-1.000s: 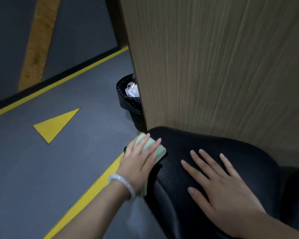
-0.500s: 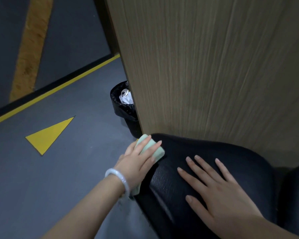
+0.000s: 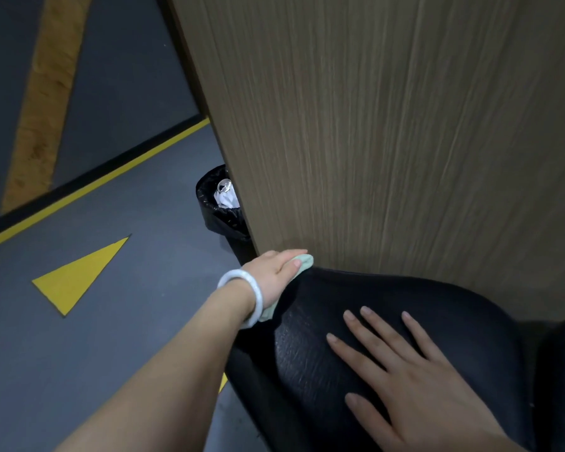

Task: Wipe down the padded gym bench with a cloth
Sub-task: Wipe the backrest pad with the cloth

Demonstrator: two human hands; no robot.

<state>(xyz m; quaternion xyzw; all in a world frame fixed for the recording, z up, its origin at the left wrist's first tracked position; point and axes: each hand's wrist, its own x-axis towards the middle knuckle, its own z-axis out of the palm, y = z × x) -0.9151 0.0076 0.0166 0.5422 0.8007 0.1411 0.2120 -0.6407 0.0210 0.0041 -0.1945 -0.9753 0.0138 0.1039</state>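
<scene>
— Grey floor (image 3: 137, 321) with yellow lines and a yellow triangle (image 3: 79, 275); any writing on it?
— None I can read. A wood-grain panel (image 3: 388, 132) stands upright behind the bench (image 3: 356, 363), touching its far edge.
— And the bench?
— Black padded vinyl, creased and glossy, at lower right.
— Where is the cloth (image 3: 304, 261)?
— Pale green, at the bench's far left corner, right where pad meets panel. The left hand (image 3: 274, 272) lies over it, fingers straight, pressing it down; a white bangle (image 3: 245, 298) circles that wrist.
— The right hand (image 3: 415, 380)?
— Flat on the pad, fingers spread, holding nothing.
— Anything else?
— A black-lined bin (image 3: 219, 207) beside the panel, white scraps inside.
</scene>
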